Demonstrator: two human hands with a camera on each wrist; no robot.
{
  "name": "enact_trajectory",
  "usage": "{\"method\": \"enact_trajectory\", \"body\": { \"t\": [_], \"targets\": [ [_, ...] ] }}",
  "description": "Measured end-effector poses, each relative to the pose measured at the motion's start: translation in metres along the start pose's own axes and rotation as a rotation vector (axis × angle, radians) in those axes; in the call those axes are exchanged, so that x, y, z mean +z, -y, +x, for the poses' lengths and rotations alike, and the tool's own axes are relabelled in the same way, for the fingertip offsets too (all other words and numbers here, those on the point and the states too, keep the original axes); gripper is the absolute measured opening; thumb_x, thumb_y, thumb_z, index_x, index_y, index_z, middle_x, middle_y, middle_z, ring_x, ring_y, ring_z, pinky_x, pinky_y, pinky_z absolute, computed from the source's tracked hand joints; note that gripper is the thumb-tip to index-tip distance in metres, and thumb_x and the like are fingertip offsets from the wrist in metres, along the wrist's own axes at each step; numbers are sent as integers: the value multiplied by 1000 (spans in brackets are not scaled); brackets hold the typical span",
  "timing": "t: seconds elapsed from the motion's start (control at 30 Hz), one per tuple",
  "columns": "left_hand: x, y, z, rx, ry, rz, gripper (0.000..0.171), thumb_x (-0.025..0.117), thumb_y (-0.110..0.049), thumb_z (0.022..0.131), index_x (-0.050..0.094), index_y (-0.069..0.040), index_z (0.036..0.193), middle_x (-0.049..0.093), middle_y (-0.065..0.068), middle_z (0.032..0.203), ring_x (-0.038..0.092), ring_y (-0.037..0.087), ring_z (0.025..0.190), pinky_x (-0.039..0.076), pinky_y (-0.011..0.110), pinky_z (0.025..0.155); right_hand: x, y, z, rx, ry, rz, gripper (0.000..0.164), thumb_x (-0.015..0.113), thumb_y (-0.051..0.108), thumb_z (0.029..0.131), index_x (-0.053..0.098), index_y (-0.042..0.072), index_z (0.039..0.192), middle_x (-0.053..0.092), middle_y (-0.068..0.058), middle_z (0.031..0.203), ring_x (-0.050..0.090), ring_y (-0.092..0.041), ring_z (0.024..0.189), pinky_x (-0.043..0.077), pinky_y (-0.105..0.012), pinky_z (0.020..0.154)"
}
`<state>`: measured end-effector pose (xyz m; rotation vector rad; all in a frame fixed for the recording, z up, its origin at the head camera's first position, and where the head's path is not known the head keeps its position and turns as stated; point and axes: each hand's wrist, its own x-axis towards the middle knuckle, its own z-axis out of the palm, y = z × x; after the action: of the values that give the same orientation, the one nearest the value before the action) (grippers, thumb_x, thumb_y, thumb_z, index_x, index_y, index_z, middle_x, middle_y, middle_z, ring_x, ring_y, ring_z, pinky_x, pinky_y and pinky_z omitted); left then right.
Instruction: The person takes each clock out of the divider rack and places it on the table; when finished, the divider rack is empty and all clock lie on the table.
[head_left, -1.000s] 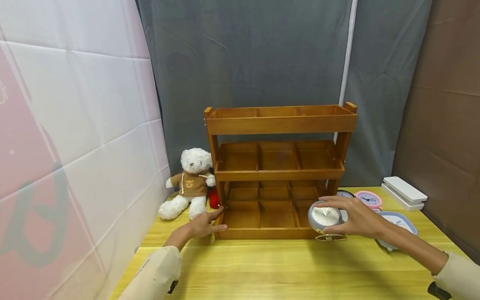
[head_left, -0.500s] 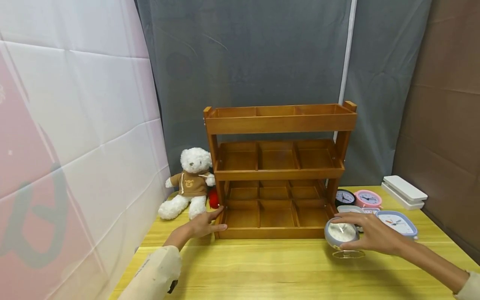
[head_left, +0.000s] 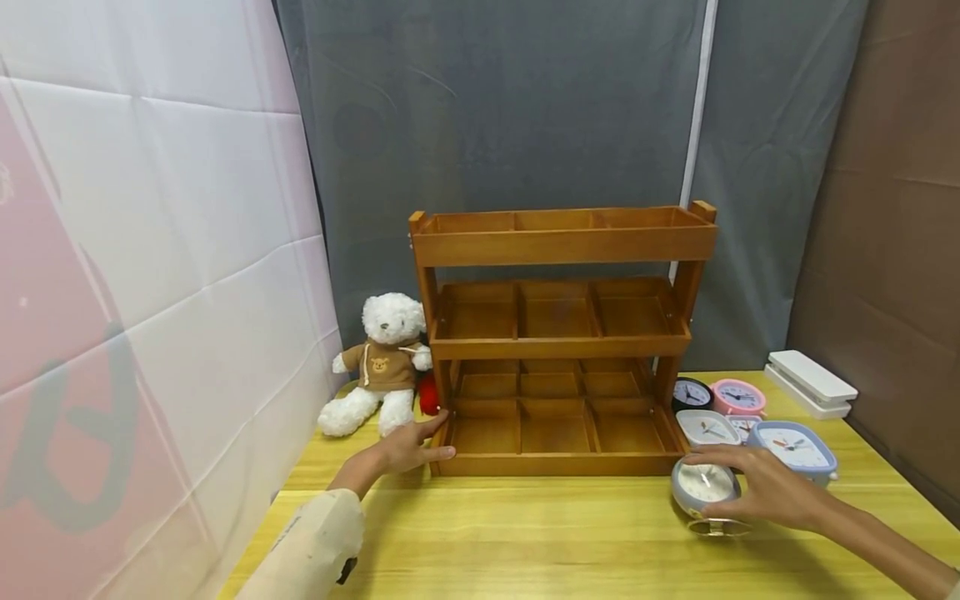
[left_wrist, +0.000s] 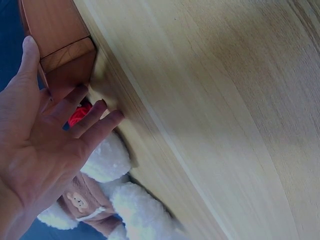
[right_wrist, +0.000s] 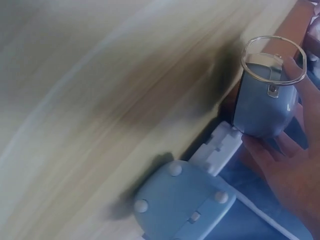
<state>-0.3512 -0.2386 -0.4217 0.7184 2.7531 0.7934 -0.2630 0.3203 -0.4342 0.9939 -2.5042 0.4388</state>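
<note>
My right hand grips a small round grey-blue alarm clock between thumb and fingers, its white dial tilted upward. A metal ring stand projects from the clock's body. The clock is low over the table, just in front of the lower right corner of a brown wooden tiered shelf. At the shelf's lower left corner, my left hand rests with fingers extended and thumb against the wood. In the left wrist view those spread fingers hold nothing.
Right of the shelf stand several clocks: a black one, a pink one, a white one and a blue square one. Behind them lies a white box-like object. A white teddy bear sits left, beside something red.
My right hand has carried the round clock rightward and toward me, away from the shelf's lower right compartment, uncovering the clocks behind. The left hand has stayed at the shelf corner.
</note>
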Motion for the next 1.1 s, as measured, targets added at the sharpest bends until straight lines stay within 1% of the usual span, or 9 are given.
{"method": "enact_trajectory", "body": {
  "t": [0.2, 0.33, 0.43, 0.6, 0.67, 0.8, 0.97, 1.03, 1.1],
  "targets": [
    [-1, -2, 1, -2, 0, 5, 81, 66, -38, 103, 29, 3, 162, 42, 31, 156, 44, 46, 142, 37, 58, 115, 5, -6, -9, -19, -10, 16, 60, 94, 45, 72, 75, 25, 125, 75, 0, 122, 70, -17, 110, 59, -34, 87],
    [-1, -1, 3, -3, 2, 10, 81, 66, -39, 103, 28, 2, 162, 42, 30, 156, 44, 45, 142, 37, 58, 116, 7, -9, -13, -24, -29, 9, 61, 95, 43, 71, 75, 24, 125, 75, 0, 121, 71, -16, 109, 57, -27, 89],
    [0, 0, 3, -1, 2, 11, 81, 66, -39, 103, 28, 3, 162, 42, 31, 156, 44, 46, 142, 37, 58, 116, 7, -11, -15, -16, -26, 16, 61, 96, 42, 71, 75, 24, 125, 75, -2, 122, 70, -15, 110, 56, -24, 90],
    [0, -1, 3, 9, 1, 16, 81, 66, -37, 103, 28, 5, 161, 42, 33, 154, 45, 47, 141, 38, 58, 115, 5, -14, -17, -11, -4, 31, 61, 95, 40, 73, 74, 21, 126, 74, -3, 123, 69, -14, 111, 56, -24, 90],
    [0, -1, 3, 12, 1, 19, 81, 66, -37, 103, 28, 5, 161, 42, 34, 154, 45, 47, 140, 38, 58, 115, 5, -15, -17, -12, 2, 31, 60, 94, 39, 74, 74, 18, 126, 74, -6, 123, 70, -15, 112, 56, -24, 90],
    [-1, -1, 2, 19, -1, 21, 81, 66, -37, 103, 28, 5, 161, 42, 34, 153, 46, 48, 140, 38, 58, 114, 2, -19, -18, -29, -1, 0, 59, 94, 37, 74, 75, 15, 126, 74, -8, 124, 70, -20, 111, 57, -25, 89],
    [-1, 1, 3, 24, -8, 25, 81, 66, -37, 103, 29, 6, 161, 42, 34, 153, 46, 47, 139, 38, 58, 114, -4, -26, -16, -72, 2, -47, 60, 96, 35, 70, 77, 13, 122, 74, -7, 121, 71, -24, 106, 58, -25, 85],
    [0, 2, 2, 18, -8, 29, 81, 66, -37, 103, 29, 5, 161, 43, 34, 153, 47, 47, 139, 39, 58, 114, -6, -27, -15, -74, 20, -58, 59, 96, 37, 70, 78, 13, 121, 74, -7, 120, 71, -26, 105, 58, -29, 85],
    [0, 1, 2, 13, -6, 31, 81, 66, -38, 103, 28, 4, 161, 43, 34, 153, 48, 47, 138, 40, 58, 113, -8, -27, -14, -59, 46, -59, 58, 95, 40, 71, 78, 14, 120, 74, -6, 120, 71, -27, 105, 60, -36, 83]
  ]
}}
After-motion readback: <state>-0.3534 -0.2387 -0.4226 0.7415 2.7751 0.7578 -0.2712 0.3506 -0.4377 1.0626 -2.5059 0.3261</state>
